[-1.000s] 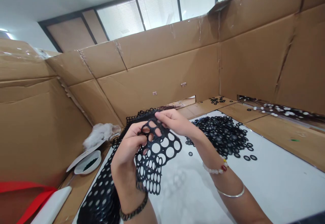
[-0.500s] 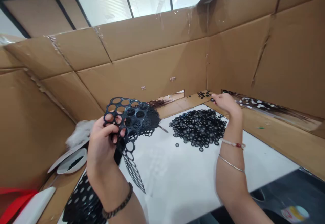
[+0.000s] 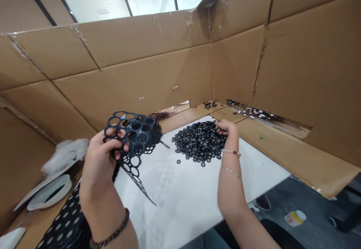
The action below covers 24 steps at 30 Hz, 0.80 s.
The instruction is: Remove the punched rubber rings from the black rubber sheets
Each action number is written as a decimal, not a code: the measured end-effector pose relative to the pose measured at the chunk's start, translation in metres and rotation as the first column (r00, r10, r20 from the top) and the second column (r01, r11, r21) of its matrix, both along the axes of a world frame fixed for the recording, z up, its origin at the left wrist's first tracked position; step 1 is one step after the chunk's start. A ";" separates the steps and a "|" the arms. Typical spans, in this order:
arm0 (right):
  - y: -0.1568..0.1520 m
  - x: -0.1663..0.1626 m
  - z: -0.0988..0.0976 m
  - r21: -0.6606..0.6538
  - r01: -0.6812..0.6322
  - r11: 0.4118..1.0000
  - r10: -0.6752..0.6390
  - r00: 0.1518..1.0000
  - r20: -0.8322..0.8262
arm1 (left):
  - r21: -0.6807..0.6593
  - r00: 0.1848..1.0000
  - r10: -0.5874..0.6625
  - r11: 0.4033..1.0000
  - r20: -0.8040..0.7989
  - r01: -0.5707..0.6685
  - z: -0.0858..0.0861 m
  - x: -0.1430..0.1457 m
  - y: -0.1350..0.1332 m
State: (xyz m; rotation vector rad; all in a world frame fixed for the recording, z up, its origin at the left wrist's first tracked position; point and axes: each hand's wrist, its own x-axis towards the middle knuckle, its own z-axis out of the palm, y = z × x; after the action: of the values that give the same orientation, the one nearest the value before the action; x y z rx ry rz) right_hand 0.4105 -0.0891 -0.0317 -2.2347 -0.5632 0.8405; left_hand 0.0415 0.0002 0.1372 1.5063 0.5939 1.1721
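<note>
My left hand (image 3: 100, 155) is closed on the edge of a black perforated sheet (image 3: 132, 125), its thumb in front and fingertips showing through the round holes. A narrow strip of the sheet hangs down over the white tabletop (image 3: 175, 200). Behind it lies a dark heap of similar holed scraps (image 3: 155, 133), with a thin pointed tool (image 3: 165, 144) sticking out. My right hand (image 3: 228, 126) is at the right edge of a pile of small black rings (image 3: 197, 141), fingers curled together. Whatever its fingertips hold is too small to make out.
Tall cardboard walls (image 3: 158, 61) enclose the table. Loose rings (image 3: 210, 105) lie on the back ledge; white bits (image 3: 254, 111) lie by the right slot. At left are a white bowl (image 3: 50, 192), white fluff (image 3: 66, 155) and a stack of black sheets with pale dots (image 3: 63, 219).
My right hand has come from the loose rings on the back ledge to the right edge of the ring pile. My left hand keeps hold of the sheet. The view has turned right.
</note>
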 end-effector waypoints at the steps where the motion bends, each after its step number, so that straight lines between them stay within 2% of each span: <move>1: -0.001 0.000 0.002 0.012 -0.002 1.000 0.002 1.000 -0.007 | 0.001 1.000 -0.007 1.000 -0.016 0.007 -0.001 0.002 0.001; 9: -0.022 -0.009 0.035 0.157 0.001 0.988 -0.021 0.992 0.123 | 0.025 0.996 -0.060 0.998 -0.058 0.062 -0.006 0.008 0.000; 12: -0.028 -0.026 0.055 0.255 -0.060 0.965 0.011 0.982 0.189 | 0.055 0.985 -0.110 0.992 -0.136 0.118 -0.007 0.011 -0.002; 14: -0.029 -0.046 0.073 0.357 -0.146 0.923 0.069 0.973 0.218 | 0.109 0.956 -0.150 0.977 -0.252 0.182 -0.010 0.013 -0.003; 15: -0.029 -0.060 0.083 0.428 -0.212 0.879 0.121 0.966 0.230 | 0.136 0.935 -0.172 0.965 -0.311 0.223 -0.012 0.014 -0.003; 16: -0.028 -0.075 0.094 0.544 -0.315 0.777 0.215 0.946 0.242 | 0.159 0.909 -0.197 0.949 -0.367 0.270 -0.013 0.016 -0.003; 18: -0.023 -0.107 0.113 0.707 -0.510 0.490 0.450 0.843 0.297 | 0.187 0.857 -0.254 0.911 -0.449 0.368 -0.016 0.019 -0.004; 19: -0.018 -0.124 0.120 0.730 -0.563 0.387 0.518 0.788 0.332 | 0.192 0.834 -0.285 0.890 -0.473 0.413 -0.017 0.020 -0.004; 20: -0.013 -0.139 0.127 0.721 -0.611 0.327 0.546 0.745 0.385 | 0.193 0.814 -0.315 0.871 -0.489 0.452 -0.019 0.020 -0.005; 21: -0.006 -0.153 0.131 0.687 -0.662 0.299 0.552 0.707 0.442 | 0.188 0.797 -0.340 0.856 -0.500 0.482 -0.019 0.020 -0.005; 24: 0.011 -0.179 0.138 0.551 -0.784 0.285 0.547 0.605 0.578 | 0.183 0.779 -0.382 0.831 -0.498 0.524 -0.020 0.015 -0.003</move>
State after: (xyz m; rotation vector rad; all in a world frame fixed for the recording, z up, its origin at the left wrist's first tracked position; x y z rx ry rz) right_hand 0.2318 -0.0783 0.1058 -1.1986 -1.7601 0.4554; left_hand 0.0565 -0.0028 0.1169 2.0795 0.3006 0.5472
